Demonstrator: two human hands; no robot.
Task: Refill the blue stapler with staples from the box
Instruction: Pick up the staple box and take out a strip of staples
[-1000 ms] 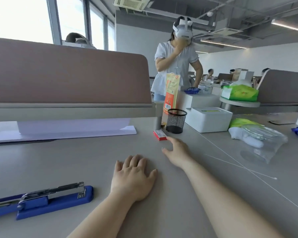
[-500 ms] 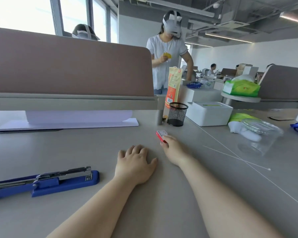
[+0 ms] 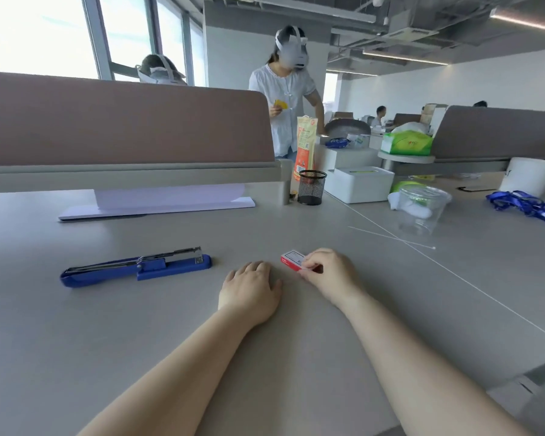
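The blue stapler (image 3: 139, 268) lies on the grey desk to the left, its top swung back flat so the metal staple channel shows. A small red and white staple box (image 3: 291, 259) lies on the desk in the middle. My right hand (image 3: 326, 275) grips the box's near right end with thumb and fingers. My left hand (image 3: 249, 289) rests flat, palm down, just left of the box, holding nothing. The stapler lies a hand's width to the left of my left hand.
A black mesh pen cup (image 3: 311, 187), a white box (image 3: 361, 183) and a clear plastic cup (image 3: 420, 209) stand at the back right. A white stand (image 3: 158, 202) sits under the desk divider (image 3: 123, 127). A thin white stick (image 3: 390, 236) lies right. A person stands behind.
My right hand reached the staple box, closed on it and drew it back toward me. My left hand stayed flat. The view shifted, so the stapler appears further right.
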